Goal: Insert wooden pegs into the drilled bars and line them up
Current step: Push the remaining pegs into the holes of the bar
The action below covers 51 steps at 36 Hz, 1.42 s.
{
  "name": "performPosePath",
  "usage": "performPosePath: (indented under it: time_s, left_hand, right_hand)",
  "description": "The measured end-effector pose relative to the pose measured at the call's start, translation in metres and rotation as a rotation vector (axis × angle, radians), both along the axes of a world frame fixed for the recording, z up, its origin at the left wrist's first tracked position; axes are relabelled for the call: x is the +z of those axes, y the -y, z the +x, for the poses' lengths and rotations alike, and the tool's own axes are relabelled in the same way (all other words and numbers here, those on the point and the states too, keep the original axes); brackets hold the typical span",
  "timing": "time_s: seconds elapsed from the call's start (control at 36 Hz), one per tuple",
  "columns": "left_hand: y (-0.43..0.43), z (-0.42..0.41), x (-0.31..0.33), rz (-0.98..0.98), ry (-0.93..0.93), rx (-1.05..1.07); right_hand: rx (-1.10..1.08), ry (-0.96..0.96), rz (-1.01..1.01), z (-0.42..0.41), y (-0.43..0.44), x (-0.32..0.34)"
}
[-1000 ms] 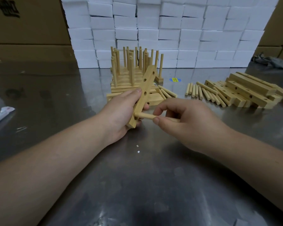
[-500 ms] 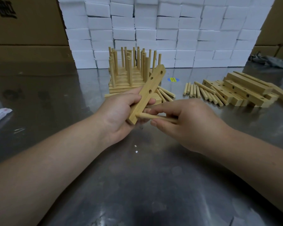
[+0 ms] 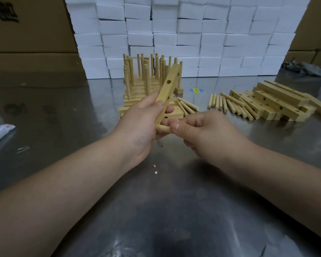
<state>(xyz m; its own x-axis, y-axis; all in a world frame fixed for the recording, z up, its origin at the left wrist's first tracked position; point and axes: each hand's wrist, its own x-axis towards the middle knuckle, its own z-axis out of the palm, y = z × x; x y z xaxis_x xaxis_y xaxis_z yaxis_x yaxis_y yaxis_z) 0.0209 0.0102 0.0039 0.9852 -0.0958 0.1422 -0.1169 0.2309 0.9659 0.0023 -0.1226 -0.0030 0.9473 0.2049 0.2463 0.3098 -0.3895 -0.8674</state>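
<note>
Our left hand (image 3: pixel 137 125) grips the pale drilled wooden bar (image 3: pixel 167 93) mid-length, tilted above the steel table (image 3: pixel 174 210). Our right hand (image 3: pixel 206 132) pinches a short round wooden peg (image 3: pixel 163 129) at its lowest hole. Both look light, rigid, smooth; we'd pinch the peg near its free end.

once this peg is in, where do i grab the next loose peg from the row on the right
Best bet: take the leftmost peg of the row. It lies flat with bare table on its left and its near end towards you. Come from above with the right hand and pinch that near end, since neighbours crowd its right flank.
</note>
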Motion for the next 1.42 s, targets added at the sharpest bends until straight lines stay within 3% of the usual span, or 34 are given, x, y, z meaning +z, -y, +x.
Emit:
performPosePath:
  time_s: [0.06, 0.28, 0.44, 0.56, 0.61, 0.75, 0.86, 1.0, 1.25, 1.42]
  left_hand:
    - [0.000, 0.000, 0.001, 0.003, 0.015, 0.002]
    - [-0.001, 0.003, -0.003, -0.099, -0.083, 0.049]
    - [-0.006, 0.009, -0.003, -0.226, -0.176, 0.093]
    - [-0.010, 0.012, -0.002, -0.227, -0.249, 0.102]
    - [-0.010, 0.012, -0.003, -0.203, -0.283, 0.092]
    - [-0.009, 0.013, -0.005, -0.161, -0.305, 0.086]
    - [-0.008, 0.012, -0.005, -0.145, -0.306, 0.083]
    - [-0.009, 0.012, -0.005, -0.137, -0.310, 0.087]
    - [-0.009, 0.012, -0.005, -0.088, -0.290, 0.061]
    - [-0.009, 0.014, -0.006, -0.108, -0.290, 0.069]
  right_hand:
    - [0.023, -0.118, 0.137, 0.001, -0.001, -0.001]
    - [0.002, -0.161, 0.152, 0.003, -0.003, 0.009]
    - [-0.167, -0.022, 0.199, 0.017, 0.015, 0.013]
    - [-0.367, 0.182, -0.340, 0.038, 0.039, 0.009]
    - [-0.269, 0.170, -0.616, 0.049, 0.044, 0.002]
    - [-0.091, 0.085, -0.907, 0.057, 0.034, -0.014]
    - [-0.194, 0.086, -0.795, 0.058, 0.035, -0.012]
    - [-0.470, 0.253, -0.739, 0.057, 0.039, -0.007]
    - [-0.535, 0.083, -0.750, 0.060, 0.043, -0.003]
    - [-0.501, 0.308, -0.489, 0.036, 0.045, 0.016]
